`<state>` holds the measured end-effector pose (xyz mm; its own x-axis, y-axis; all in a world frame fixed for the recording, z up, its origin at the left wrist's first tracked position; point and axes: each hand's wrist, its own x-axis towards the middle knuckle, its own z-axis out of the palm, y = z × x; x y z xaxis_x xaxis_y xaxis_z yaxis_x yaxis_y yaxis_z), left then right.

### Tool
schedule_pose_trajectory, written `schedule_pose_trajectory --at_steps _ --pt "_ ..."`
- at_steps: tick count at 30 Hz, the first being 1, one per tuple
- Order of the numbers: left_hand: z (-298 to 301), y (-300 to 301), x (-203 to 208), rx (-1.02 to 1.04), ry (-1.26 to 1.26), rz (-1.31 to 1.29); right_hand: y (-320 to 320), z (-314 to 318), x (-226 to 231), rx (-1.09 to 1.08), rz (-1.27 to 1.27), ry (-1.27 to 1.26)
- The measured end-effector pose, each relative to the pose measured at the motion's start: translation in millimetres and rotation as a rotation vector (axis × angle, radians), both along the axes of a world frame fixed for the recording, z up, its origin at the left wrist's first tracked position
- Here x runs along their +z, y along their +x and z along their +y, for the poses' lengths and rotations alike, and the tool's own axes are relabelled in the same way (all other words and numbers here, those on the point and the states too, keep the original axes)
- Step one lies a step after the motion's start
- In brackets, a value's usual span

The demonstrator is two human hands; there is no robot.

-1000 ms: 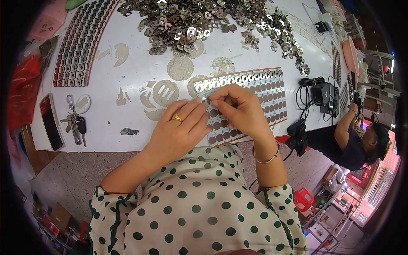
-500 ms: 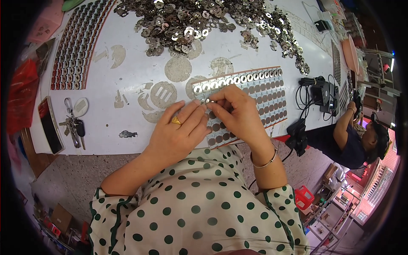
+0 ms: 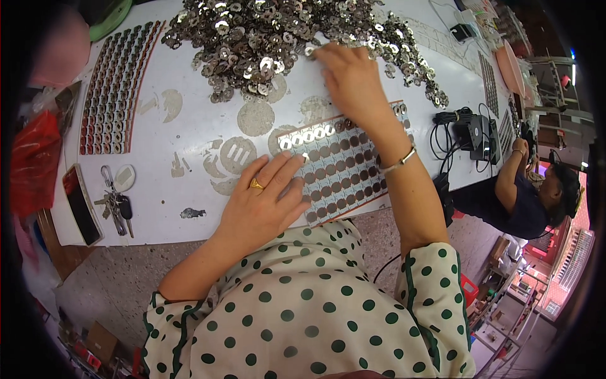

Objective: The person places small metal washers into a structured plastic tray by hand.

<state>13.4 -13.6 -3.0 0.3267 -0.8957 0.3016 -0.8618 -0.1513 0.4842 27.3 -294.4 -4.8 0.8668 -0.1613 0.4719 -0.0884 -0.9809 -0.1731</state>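
Observation:
My left hand [image 3: 268, 192], a gold ring on one finger, lies with fingers stretched over the left edge of a flat panel [image 3: 341, 165]. The panel carries rows of round brown spots. Shiny round metal pieces [image 3: 307, 136] sit along part of its far row. Just beyond my left fingertips is one small bright piece [image 3: 305, 157] on the panel. My right hand [image 3: 353, 82], with a bracelet at the wrist, reaches over the panel to the near edge of a large heap of metal pieces [image 3: 252, 44]. Its thumb and forefinger look apart, the fingertips touching the heap.
At the left stands another panel with rows of parts [image 3: 113, 88]. Keys [image 3: 117, 205] and a phone [image 3: 82, 205] lie near the front left, beside a red bag [image 3: 35, 151]. Black cables and an adapter [image 3: 473, 139] are on the right, where another person [image 3: 524, 196] sits.
My right hand has left the panel beside my left fingers and moved away from me to the heap. My left hand stays on the panel's left edge.

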Motion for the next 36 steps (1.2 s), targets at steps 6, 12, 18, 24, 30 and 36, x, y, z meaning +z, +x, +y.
schedule_pose_trajectory --at_steps 6,12,18,24,30,36 --pt "1 2 0 -0.033 -0.016 0.025 -26 11 23 0.031 0.117 0.041" --pt "1 4 -2 -0.052 -0.046 0.068 -24 28 27 0.083 0.137 0.201" --pt "0 4 -2 -0.046 -0.042 0.092 -16 36 16 0.228 0.183 0.317" --pt "0 4 0 -0.054 -0.063 0.108 -31 34 22 0.140 0.140 0.987" --pt "1 2 -1 -0.034 -0.042 0.090 -57 34 33 0.102 0.100 1.850" --pt "1 0 0 -0.029 0.002 0.047 -85 51 37 0.028 0.150 1.601"
